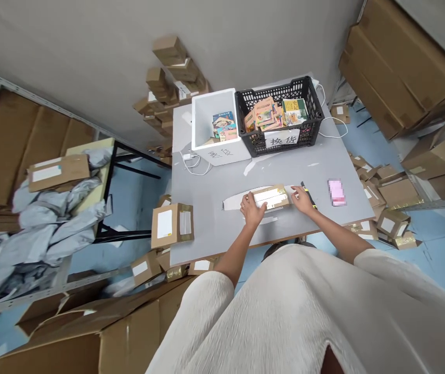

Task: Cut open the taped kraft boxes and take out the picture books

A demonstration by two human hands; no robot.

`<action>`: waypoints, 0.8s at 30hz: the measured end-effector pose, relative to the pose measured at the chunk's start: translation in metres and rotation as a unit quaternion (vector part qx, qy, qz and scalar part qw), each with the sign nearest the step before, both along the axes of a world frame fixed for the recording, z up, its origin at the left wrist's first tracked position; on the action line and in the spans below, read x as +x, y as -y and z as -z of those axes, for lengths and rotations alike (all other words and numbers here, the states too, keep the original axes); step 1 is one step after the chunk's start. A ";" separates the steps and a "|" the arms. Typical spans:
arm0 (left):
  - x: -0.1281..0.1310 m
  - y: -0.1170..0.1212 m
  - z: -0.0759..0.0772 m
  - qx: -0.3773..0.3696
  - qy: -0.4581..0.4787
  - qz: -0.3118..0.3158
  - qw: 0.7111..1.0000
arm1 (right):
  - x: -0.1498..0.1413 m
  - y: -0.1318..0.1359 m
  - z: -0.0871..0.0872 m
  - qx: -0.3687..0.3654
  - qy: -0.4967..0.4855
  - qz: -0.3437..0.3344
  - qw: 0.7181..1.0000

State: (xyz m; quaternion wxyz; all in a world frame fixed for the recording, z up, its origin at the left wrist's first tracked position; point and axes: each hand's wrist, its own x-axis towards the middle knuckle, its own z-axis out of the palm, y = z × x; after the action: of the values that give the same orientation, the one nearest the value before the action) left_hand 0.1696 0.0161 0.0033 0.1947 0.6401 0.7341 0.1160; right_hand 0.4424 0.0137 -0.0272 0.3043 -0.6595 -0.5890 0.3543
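A small cardboard box (pixel 280 196) with a white label and shiny tape lies on the grey table (pixel 207 223) in front of me. My left hand (pixel 251 210) grips its left end, fingers on the far side and thumb on the near side. Just off the right end is my right hand (pixel 302 200), its thumb and fingers apart and nothing visible between them. Beneath and behind the box lies a long whitish strip (pixel 232 201). A black and yellow knife-like tool (pixel 304 186) is partly hidden by my right hand.
At the back stand a white foam box (pixel 222 153) and a black crate (pixel 256 147), both containing books. A taped carton (pixel 171 223) sits at the left edge; a blurred pink item (pixel 337 192) lies right. Parcels crowd the floor and the left side table.
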 end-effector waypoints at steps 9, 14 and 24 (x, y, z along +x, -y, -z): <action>-0.010 -0.012 0.007 0.007 0.080 0.052 0.995 | -0.025 -0.004 -0.027 -0.003 -0.025 0.022 0.999; -0.018 -0.008 0.014 0.048 0.189 0.053 0.979 | -0.027 -0.010 -0.041 -0.023 -0.067 0.121 0.990; -0.026 0.000 0.026 0.062 0.194 0.100 0.974 | -0.035 -0.039 -0.055 0.045 0.011 0.044 0.998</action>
State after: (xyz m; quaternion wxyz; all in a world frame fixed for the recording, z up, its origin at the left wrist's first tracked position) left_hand 0.1437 0.0161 -0.0226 0.3040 0.6868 0.6058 0.2626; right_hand 0.4070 0.0529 0.0279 0.3423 -0.6743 -0.5783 0.3060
